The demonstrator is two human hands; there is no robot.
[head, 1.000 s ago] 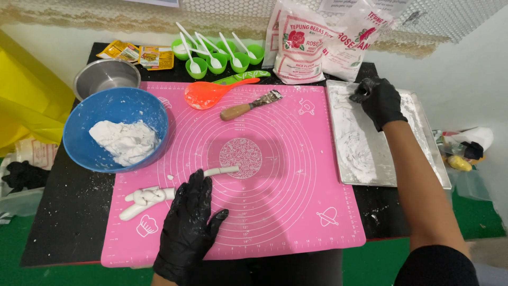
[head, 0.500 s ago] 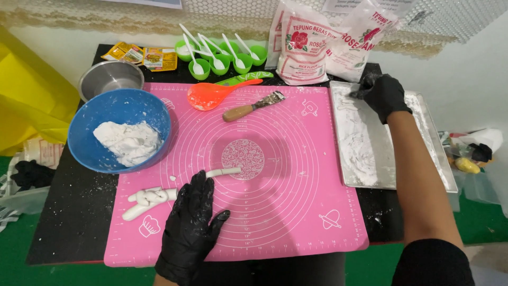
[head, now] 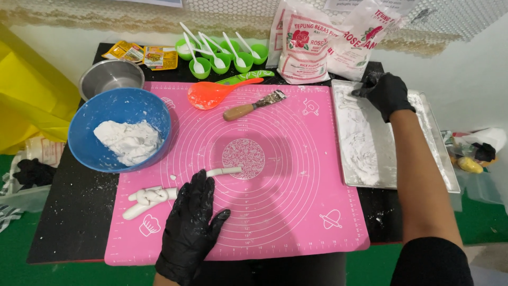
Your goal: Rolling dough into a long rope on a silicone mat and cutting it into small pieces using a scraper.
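Both my hands wear black gloves. My left hand (head: 193,214) lies flat with spread fingers on the pink silicone mat (head: 296,212), its fingertips on a thin white dough rope (head: 222,171). More rolled dough pieces (head: 145,200) lie just left of it. My right hand (head: 385,92) reaches to the far left corner of the floured metal tray (head: 439,159), fingers curled down onto the flour; whether it pinches anything is hidden. A blue bowl (head: 114,108) with white dough stands at the mat's far left.
An orange spoon (head: 211,94) and a wooden-handled scraper (head: 248,108) lie at the mat's far edge. Behind are several green cups with white spoons (head: 219,58), a steel bowl (head: 108,77), yellow sachets (head: 140,54) and two flour bags (head: 323,45). A yellow bag (head: 26,90) sits left.
My right hand has shifted slightly over the tray's far corner. My left hand stays on the dough rope. The view has drifted a little.
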